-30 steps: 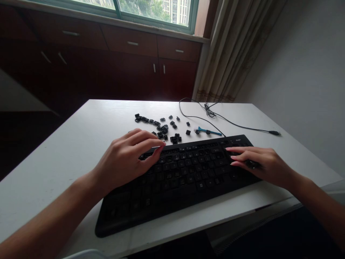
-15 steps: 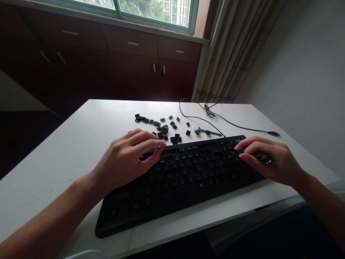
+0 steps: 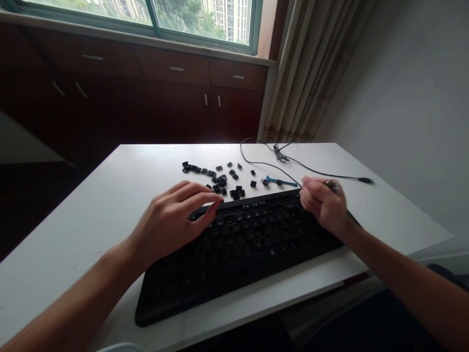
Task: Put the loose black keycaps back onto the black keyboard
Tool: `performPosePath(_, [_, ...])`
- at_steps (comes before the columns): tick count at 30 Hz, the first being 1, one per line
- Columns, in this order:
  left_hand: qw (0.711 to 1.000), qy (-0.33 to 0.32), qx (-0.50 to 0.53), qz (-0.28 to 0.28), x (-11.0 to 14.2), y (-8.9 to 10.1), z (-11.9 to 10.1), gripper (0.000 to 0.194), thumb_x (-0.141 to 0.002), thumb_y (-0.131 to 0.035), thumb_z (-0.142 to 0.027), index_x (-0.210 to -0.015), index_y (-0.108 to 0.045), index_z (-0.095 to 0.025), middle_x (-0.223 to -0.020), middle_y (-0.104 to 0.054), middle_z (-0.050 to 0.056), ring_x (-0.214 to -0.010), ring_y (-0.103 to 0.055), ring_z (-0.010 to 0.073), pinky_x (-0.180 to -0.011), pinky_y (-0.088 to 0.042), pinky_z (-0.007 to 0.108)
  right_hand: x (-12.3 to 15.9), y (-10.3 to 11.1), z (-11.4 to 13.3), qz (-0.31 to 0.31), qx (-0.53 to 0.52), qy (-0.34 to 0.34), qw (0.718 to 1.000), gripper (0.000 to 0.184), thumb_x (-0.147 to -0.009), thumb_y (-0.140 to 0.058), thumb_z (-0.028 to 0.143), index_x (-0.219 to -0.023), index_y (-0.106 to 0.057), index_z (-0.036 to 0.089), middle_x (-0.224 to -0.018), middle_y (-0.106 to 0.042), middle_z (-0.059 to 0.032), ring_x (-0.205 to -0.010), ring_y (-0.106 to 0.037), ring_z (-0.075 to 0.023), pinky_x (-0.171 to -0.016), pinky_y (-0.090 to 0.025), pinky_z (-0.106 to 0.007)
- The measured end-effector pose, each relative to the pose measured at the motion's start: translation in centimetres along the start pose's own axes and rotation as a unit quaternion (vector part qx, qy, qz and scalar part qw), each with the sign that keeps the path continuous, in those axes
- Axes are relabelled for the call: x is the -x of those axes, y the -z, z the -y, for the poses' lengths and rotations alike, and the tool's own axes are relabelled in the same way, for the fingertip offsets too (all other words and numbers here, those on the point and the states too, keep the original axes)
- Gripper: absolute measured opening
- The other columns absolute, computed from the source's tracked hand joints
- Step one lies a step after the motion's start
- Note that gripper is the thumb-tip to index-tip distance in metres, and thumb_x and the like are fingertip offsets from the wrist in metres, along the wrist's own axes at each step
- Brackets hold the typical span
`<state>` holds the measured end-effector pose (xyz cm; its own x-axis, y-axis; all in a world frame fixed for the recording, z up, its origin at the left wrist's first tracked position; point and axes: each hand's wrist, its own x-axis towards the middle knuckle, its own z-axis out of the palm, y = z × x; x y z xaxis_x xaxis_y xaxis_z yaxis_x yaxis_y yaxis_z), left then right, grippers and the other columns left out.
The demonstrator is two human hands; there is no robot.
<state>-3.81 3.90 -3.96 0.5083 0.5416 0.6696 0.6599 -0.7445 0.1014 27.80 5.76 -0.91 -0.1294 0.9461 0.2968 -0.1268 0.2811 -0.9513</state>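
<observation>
A black keyboard (image 3: 234,264) lies at a slant on the white table, and some of its key positions show no caps. Over its far left part rests my left hand (image 3: 179,210), thumb and forefinger brought together at the back edge; whatever is between the tips is too small to name. My right hand (image 3: 324,203), smeared by motion, is curled above the right end of the keyboard. A dark item with a shiny part (image 3: 332,185) pokes out of that fist, its kind unclear. Loose black keycaps (image 3: 220,181) are scattered behind the keyboard.
A blue tool (image 3: 280,181) lies behind the keyboard among a few keycaps. The black cable (image 3: 318,172) loops over the back of the white table (image 3: 73,249) and ends in a plug (image 3: 365,180). Dark red cabinets (image 3: 172,107) stand beyond, with a curtain (image 3: 304,73) to the right.
My right hand has moved left and rolled over into a fist, with the dark item still in it. My left hand keeps its pinch. The view has tilted up slightly.
</observation>
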Motion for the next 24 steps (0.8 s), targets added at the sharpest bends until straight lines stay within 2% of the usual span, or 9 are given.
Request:
performPosePath(2, [1.0, 0.004, -0.001, 0.005, 0.1, 0.0, 0.0, 0.018, -0.085, -0.069, -0.014, -0.102, -0.07, -0.021, -0.096, -0.072, 0.003, -0.087, -0.066, 0.0166, -0.075, -0.055, 0.029, 0.0, 0.3, -0.3, 0.003, 0.002, -0.008, 1.0, 0.053, -0.089, -0.067, 0.032, -0.046, -0.039, 0.02, -0.039, -0.029, 0.0061, -0.035, -0.025, -0.0068, -0.037, -0.016, -0.028])
performPosePath(6, [1.0, 0.013, -0.004, 0.01, 0.2, 0.0, 0.0, 0.017, -0.087, -0.067, -0.016, -0.102, -0.071, -0.022, -0.096, -0.072, 0.002, -0.088, -0.066, 0.0167, -0.076, -0.055, 0.029, 0.2, 0.8, 0.4, -0.006, -0.034, 0.06, 0.998, 0.054, -0.092, -0.062, 0.028, -0.046, -0.036, 0.019, -0.039, -0.027, 0.0058, -0.035, -0.027, -0.0072, -0.038, -0.019, -0.028])
performPosePath(8, [1.0, 0.018, -0.007, 0.012, 0.2, 0.0, 0.0, 0.016, -0.088, -0.066, -0.018, -0.102, -0.071, -0.023, -0.096, -0.072, 0.002, -0.089, -0.065, 0.0168, -0.077, -0.056, 0.03, 0.5, 0.9, 0.1, -0.005, -0.027, 0.048, 0.998, 0.054, -0.094, -0.061, 0.03, -0.047, -0.035, 0.02, -0.04, -0.028, 0.0056, -0.036, -0.027, -0.0076, -0.039, -0.019, -0.029])
performPosePath(9, [1.0, 0.025, -0.01, 0.01, 0.1, 0.1, 0.1, 0.015, -0.089, -0.065, -0.018, -0.102, -0.071, -0.023, -0.097, -0.072, 0.002, -0.089, -0.065, 0.017, -0.077, -0.056, 0.03, 0.8, 1.0, -0.2, 0.005, -0.012, 0.019, 1.0, 0.054, -0.094, -0.061, 0.031, -0.048, -0.036, 0.02, -0.04, -0.029, 0.0056, -0.036, -0.028, -0.0077, -0.04, -0.02, -0.029])
performPosePath(11, [0.998, 0.054, -0.023, 0.005, 0.1, 0.4, 0.5, 0.015, -0.091, -0.063, -0.021, -0.103, -0.071, -0.022, -0.1, -0.072, 0.004, -0.092, -0.065, 0.0181, -0.075, -0.056, 0.03, 1.1, 1.2, -1.0, 0.009, 0.006, -0.026, 1.0, 0.052, -0.094, -0.062, 0.031, -0.049, -0.038, 0.02, -0.042, -0.03, 0.0057, -0.038, -0.027, -0.0077, -0.04, -0.018, -0.029])
performPosePath(15, [0.985, 0.148, -0.086, 0.015, 0.7, 1.2, 2.2, 0.023, -0.096, -0.056, -0.028, -0.113, -0.068, -0.021, -0.11, -0.069, 0.008, -0.09, -0.067, 0.0213, -0.069, -0.056, 0.033, 1.4, 1.9, -1.6, 0.025, 0.001, -0.001, 1.0, 0.051, -0.094, -0.061, 0.03, -0.049, -0.041, 0.02, -0.042, -0.031, 0.0051, -0.038, -0.03, -0.0088, -0.042, -0.022, -0.031])
performPosePath(20, [0.967, 0.212, -0.123, 0.061, 1.7, 1.9, 4.4, 0.028, -0.098, -0.052, -0.037, -0.111, -0.069, -0.02, -0.112, -0.069, 0.009, -0.086, -0.067, 0.0225, -0.073, -0.056, 0.038, 1.1, 1.8, -1.4, 0.061, 0.141, -0.069, 0.986, 0.05, -0.095, -0.06, 0.042, -0.052, -0.044, 0.021, -0.047, -0.04, 0.0025, -0.043, -0.035, -0.0109, -0.042, -0.026, -0.031])
performPosePath(24, [0.962, 0.233, -0.098, 0.101, 2.1, 2.0, 5.2, 0.035, -0.097, -0.052, -0.048, -0.109, -0.07, -0.02, -0.112, -0.069, 0.01, -0.09, -0.067, 0.0253, -0.075, -0.056, 0.04, -0.1, -0.4, -0.4, 0.042, 0.234, -0.016, 0.971, 0.047, -0.094, -0.059, 0.05, -0.058, -0.049, 0.021, -0.05, -0.047, 0.0024, -0.043, -0.04, -0.0103, -0.042, -0.031, -0.028])
